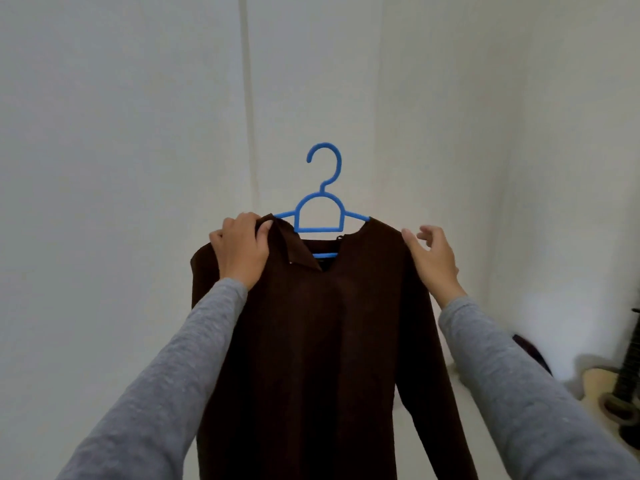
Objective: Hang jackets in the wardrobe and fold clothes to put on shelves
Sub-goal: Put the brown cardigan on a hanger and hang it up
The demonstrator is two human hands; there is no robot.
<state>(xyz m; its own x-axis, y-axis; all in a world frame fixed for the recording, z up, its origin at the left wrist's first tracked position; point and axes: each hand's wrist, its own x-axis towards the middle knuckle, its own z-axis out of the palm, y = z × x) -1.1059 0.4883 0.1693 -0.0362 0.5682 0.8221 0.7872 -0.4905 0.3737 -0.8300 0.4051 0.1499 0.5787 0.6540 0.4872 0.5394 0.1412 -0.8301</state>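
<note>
Pinches jacket (311, 341) by the collar side with left grip (242, 247); only touches the other shoulder with open right grip (433, 258). Hanger (318, 230) hook straight up between both, nearer left.

The hanger (319, 230) looks like moulded plastic, bright blue, smooth and matt, with no shine along its hook or bars. Draped on it, my jacket (322, 341) is dark brown cloth, matt and soft-looking, its weave too fine for me to tell, and below the hanger on either side my sleeves (194, 358) are grey heathered knit, slightly fuzzy. Behind the hanger the wall (121, 133) is a pale, matt painted surface, and far down to the hanger's right a pale wooden body (594, 382) shows a faint sheen.
</note>
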